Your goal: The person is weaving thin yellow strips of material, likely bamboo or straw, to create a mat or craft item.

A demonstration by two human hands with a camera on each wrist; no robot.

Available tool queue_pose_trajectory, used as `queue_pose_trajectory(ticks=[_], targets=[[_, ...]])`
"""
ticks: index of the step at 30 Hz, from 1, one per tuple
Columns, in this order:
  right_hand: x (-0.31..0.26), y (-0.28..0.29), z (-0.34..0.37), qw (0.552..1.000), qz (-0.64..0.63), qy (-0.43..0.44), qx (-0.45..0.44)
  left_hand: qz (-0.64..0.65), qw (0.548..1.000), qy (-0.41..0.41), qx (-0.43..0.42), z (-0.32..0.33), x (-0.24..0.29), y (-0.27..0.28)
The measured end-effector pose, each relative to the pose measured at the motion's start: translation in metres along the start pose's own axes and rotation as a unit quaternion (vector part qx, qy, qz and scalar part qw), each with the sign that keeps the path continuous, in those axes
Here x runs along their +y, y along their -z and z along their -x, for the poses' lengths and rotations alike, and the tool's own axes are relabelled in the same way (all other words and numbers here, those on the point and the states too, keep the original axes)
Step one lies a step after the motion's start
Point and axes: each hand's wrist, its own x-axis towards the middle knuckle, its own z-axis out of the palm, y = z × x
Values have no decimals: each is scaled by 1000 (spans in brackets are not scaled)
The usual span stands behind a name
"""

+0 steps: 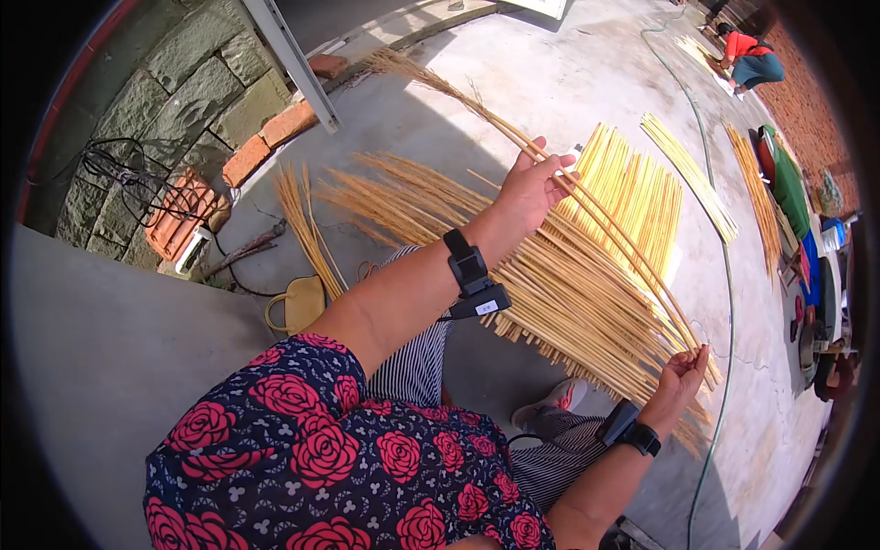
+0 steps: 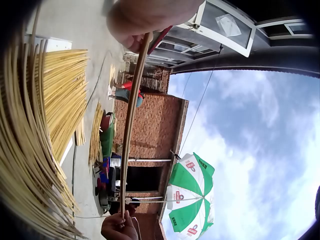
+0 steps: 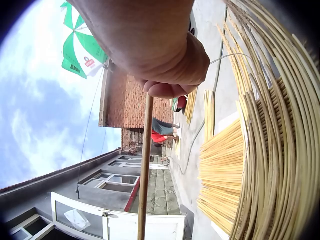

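A couple of long, thin dried stalks with feathery heads stretch between both hands, raised over a big pile of similar stalks. My left hand holds them partway along, toward the feathery end. At the bare lower end, my right hand pinches them between thumb and fingers. In the left wrist view the stalks run from one hand to the other. The right wrist view shows a stalk coming out from under the curled fingers, part of the grip hidden by the hand.
Paler peeled stalks lie spread beyond the pile. A small feathery bundle and a yellow bag are at left. A hose crosses the concrete. Another person bends down far off. Bricks edge the wall.
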Motion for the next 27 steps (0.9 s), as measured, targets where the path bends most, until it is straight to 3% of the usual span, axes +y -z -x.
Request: queue_pose_trajectory(ticks=[8, 11, 14, 18, 21, 24, 27], targets=[[-2, 9, 4, 999, 50, 0, 2, 33, 997, -14, -73, 1, -1, -6], [0, 2, 14, 997, 73, 0, -2, 36, 998, -15, -58, -2, 3, -8], [4, -2, 13, 996, 88, 13, -5, -34, 994, -42, 97, -18, -1, 13], [0, -10, 15, 997, 72, 22, 27, -7, 977, -104, 188, -26, 7, 20], [-3, 5, -2, 998, 41, 30, 43, 17, 972, -86, 218, -30, 14, 24], [-6, 9, -1, 997, 27, 31, 62, 42, 986, -59, 147, -28, 25, 25], [-8, 20, -7, 998, 36, 23, 49, 24, 979, -91, 180, -22, 26, 17]])
